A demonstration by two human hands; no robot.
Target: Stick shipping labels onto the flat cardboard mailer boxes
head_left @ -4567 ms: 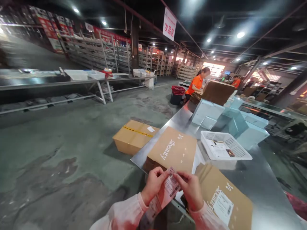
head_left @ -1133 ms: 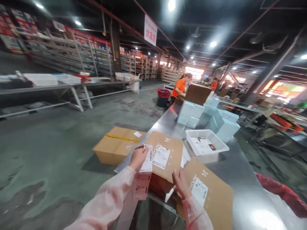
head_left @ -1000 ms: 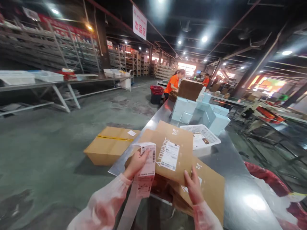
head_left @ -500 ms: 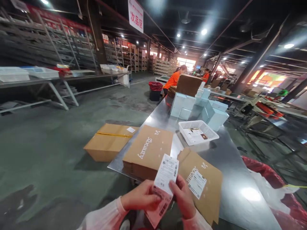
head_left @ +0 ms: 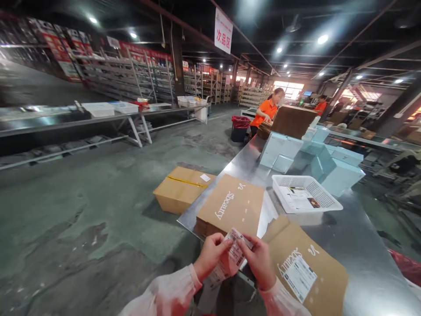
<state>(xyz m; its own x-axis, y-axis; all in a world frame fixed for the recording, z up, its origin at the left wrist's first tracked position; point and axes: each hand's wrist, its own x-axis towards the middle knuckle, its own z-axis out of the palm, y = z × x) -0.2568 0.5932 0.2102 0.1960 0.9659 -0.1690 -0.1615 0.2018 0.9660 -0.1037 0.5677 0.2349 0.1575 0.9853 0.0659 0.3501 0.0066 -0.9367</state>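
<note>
Head view: two bare hands work close together by the near edge of the steel table [head_left: 365,267].
Left hand [head_left: 210,256]: thumb and fingers pinched closed on the left side of the label strip [head_left: 236,253].
Right hand [head_left: 262,263]: thumb and bent fingers pinched on the strip's upper right part.
Label strip: between both sets of fingertips, printed side up, its lower end trailing below the left fingers.
Carton stack [head_left: 232,204]: just beyond the fingers, flat, white "Sbeauty" lettering on top.
Labelled carton [head_left: 329,274]: right of the right fingers, a white shipping label [head_left: 300,278] across its lettering.
White basket [head_left: 279,191]: farther beyond the fingers, rightward, holding papers [head_left: 297,199].
Taped box [head_left: 174,193]: beyond the fingers, leftward, beside the table.
Person in orange [head_left: 267,112]: far beyond the fingers.
</note>
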